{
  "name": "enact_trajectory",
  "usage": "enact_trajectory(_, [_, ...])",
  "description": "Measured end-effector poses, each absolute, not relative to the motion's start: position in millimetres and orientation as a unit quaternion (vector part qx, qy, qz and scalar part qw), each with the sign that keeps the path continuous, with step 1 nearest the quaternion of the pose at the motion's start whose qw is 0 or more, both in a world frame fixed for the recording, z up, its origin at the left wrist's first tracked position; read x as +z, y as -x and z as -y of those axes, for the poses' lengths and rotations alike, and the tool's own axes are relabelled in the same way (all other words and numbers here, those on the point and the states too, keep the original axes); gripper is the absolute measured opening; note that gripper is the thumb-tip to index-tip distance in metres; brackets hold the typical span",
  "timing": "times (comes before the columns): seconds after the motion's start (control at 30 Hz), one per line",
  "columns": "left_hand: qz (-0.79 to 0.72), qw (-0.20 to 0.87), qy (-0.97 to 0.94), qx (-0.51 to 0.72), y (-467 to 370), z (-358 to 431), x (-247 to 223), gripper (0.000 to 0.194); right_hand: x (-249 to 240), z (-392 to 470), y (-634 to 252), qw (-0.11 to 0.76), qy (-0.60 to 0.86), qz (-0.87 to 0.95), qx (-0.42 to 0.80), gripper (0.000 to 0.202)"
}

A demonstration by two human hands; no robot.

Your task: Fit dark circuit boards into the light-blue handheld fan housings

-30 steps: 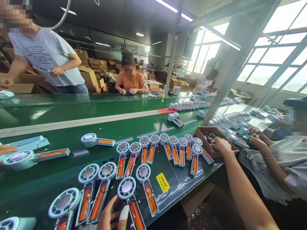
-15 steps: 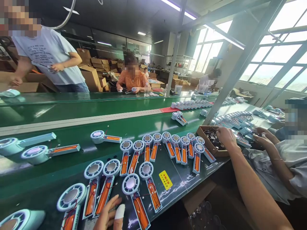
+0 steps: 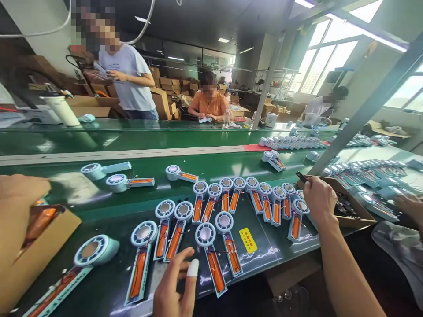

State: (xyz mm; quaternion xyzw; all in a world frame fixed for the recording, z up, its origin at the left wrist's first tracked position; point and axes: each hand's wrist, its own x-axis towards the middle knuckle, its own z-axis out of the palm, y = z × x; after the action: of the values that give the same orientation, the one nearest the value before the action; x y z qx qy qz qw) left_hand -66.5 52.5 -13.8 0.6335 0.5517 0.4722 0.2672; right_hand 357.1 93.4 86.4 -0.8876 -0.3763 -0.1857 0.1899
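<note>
My right hand [image 3: 319, 198] pinches a small flat black part [image 3: 301, 177], raised at the near side of a cardboard box [image 3: 366, 219] of small dark parts. My left hand [image 3: 176, 284] hovers low over the bench edge with its fingers apart, a white cover on one fingertip. Nothing lies in it. Just right of it is a light-blue handheld fan [image 3: 205, 235], its handle uncovered over an orange battery [image 3: 216, 273] and thin wires. Another open fan [image 3: 144, 233] lies to the left. Several more lie in a row between my hands.
A yellow label [image 3: 247, 240] is stuck on the dark green bench. At the left, another person's arm [image 3: 20, 193] reaches over a cardboard box [image 3: 62, 237] of orange batteries. A co-worker's hand [image 3: 410, 204] is at the right. A slanted metal post [image 3: 360, 110] rises beyond my right hand.
My right hand has come up out of the parts box with a black part in it. The view has swung left, bringing the battery box and another person's arm into sight.
</note>
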Motion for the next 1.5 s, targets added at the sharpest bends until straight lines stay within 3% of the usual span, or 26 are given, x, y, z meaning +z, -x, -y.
enact_trajectory(0.13, [-0.549,0.178,-0.663,0.476,69.9,-45.6,-8.8,0.027,89.0,-88.3,-323.3,0.272,0.837,0.458,-0.128,0.033])
enact_trajectory(0.2, [-0.526,0.102,-0.698,0.476,71.1,-41.1,-2.5,0.024,87.1,-76.2,-283.1,0.327,0.727,0.604,-0.002,0.027])
enact_trajectory(0.3, [-0.462,0.025,-0.772,0.435,65.8,-34.4,8.9,0.044,80.4,-54.5,-204.6,0.262,0.561,0.749,0.238,0.019])
enact_trajectory(0.37, [-0.421,0.033,-0.825,0.375,60.7,-31.2,10.9,0.053,74.5,-45.4,-158.4,0.265,0.526,0.739,0.327,0.016])
enact_trajectory(0.47, [-0.44,0.105,-0.826,0.336,60.5,-29.7,-0.1,0.051,61.6,-42.4,-118.7,0.304,0.509,0.669,0.449,0.02])
enact_trajectory(0.53, [-0.509,0.161,-0.77,0.35,65.5,-30.9,-11.9,0.043,48.5,-43.4,-109.4,0.327,0.548,0.638,0.431,0.027])
enact_trajectory(0.63, [-0.598,0.267,-0.662,0.364,71.6,-34.2,-24.6,0.034,23.7,-43.8,-104.1,0.304,0.633,0.669,0.243,0.033])
enact_trajectory(0.73, [-0.634,0.367,-0.568,0.375,68.2,-36.7,-27.2,0.041,1.3,-43.3,-96.4,0.254,0.656,0.705,0.089,0.033])
enact_trajectory(0.83, [-0.613,0.434,-0.535,0.386,59.9,-38.7,-23.9,0.05,-10.7,-43.9,-86.5,0.247,0.67,0.7,0.017,0.031])
enact_trajectory(1.03, [-0.591,0.477,-0.519,0.393,58.0,-41.1,-12.0,0.048,-9.3,-43.6,-78.7,0.287,0.647,0.703,0.075,0.017])
enact_trajectory(1.27, [-0.636,0.485,-0.454,0.392,68.9,-34.9,-8.4,0.059,-1.3,-44.6,-96.1,0.321,0.577,0.736,0.151,0.016])
enact_trajectory(1.5, [-0.545,0.564,-0.474,0.401,65.1,-38.1,-12.6,0.04,-7.7,-45.4,-101.0,0.343,0.509,0.779,0.129,0.018])
